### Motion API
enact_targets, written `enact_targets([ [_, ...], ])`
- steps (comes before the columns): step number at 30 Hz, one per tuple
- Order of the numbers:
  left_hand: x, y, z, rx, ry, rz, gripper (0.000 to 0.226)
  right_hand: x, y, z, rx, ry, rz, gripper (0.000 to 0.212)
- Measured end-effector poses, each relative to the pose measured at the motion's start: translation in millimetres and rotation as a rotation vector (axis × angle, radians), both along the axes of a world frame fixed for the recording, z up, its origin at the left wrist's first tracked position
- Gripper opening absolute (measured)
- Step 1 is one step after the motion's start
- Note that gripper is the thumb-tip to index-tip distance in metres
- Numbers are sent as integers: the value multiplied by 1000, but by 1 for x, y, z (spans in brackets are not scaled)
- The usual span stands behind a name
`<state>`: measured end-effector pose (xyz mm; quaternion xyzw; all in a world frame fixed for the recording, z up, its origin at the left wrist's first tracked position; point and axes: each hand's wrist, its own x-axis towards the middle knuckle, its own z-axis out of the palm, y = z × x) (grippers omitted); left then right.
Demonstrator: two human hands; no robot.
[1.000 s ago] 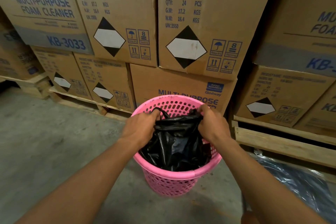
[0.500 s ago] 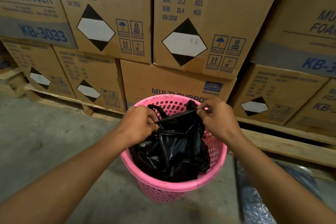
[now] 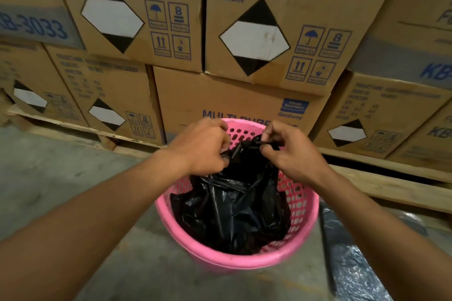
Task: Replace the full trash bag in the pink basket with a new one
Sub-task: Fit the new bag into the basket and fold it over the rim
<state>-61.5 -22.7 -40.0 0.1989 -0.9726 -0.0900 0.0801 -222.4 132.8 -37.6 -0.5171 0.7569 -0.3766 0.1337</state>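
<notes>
A round pink perforated basket (image 3: 300, 205) stands on the concrete floor in front of me. Inside it sits a crumpled black trash bag (image 3: 234, 208), its top gathered upward above the rim. My left hand (image 3: 203, 149) grips the left side of the bag's top with curled fingers. My right hand (image 3: 291, 156) pinches the right side of the bag's top between thumb and fingers. Both hands are close together over the basket's far half. The bag's contents are hidden.
Stacked cardboard cartons (image 3: 244, 32) on wooden pallets (image 3: 391, 183) form a wall just behind the basket. A sheet of clear plastic film (image 3: 362, 266) lies on the floor to the right. Bare concrete floor (image 3: 49, 178) stretches to the left.
My hands have drawn the bag's top edges closer together and a little higher. The view has tilted down and moved nearer the basket.
</notes>
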Motion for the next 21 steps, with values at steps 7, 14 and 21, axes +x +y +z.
enact_targets([
  [7, 0, -5, -1, 533, 105, 152, 26, -29, -4, -10, -6, 103, 18, 11],
  [14, 16, -11, 42, 449, 29, 268, 10, -49, -7, 2, 30, 290, -7, 30],
  [21, 19, -3, 41, 238, 188, 271, 21, -44, -1, 18, -193, 463, -116, 24],
])
